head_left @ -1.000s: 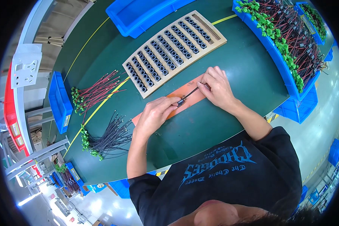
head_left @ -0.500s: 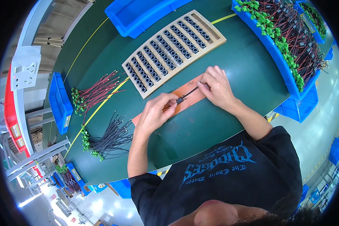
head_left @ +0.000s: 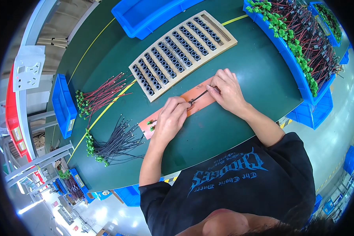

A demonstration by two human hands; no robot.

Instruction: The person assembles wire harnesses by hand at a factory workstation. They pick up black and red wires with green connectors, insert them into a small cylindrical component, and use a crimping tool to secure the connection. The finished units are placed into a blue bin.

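My left hand (head_left: 172, 117) is closed in a pinch at the dark end of a black wire (head_left: 200, 95), over an orange mat (head_left: 203, 103). My right hand (head_left: 227, 91) pinches the same wire farther right, and the stretch between is straight. The small dark part at my left fingertips is mostly covered. Green connectors (head_left: 152, 125) show on the mat's left end, beside my left wrist.
Behind the mat lies a wooden tray (head_left: 192, 70) with rows of black ring-shaped parts. Red wires (head_left: 106, 92) and black wires (head_left: 116, 141), with green connectors, lie at left. A blue bin (head_left: 286, 61) of wires stands right; another blue bin (head_left: 145, 33) sits at the back.
My left hand has shifted slightly right and turned, uncovering the mat's left end and the green connectors. My right hand keeps its place on the wire.
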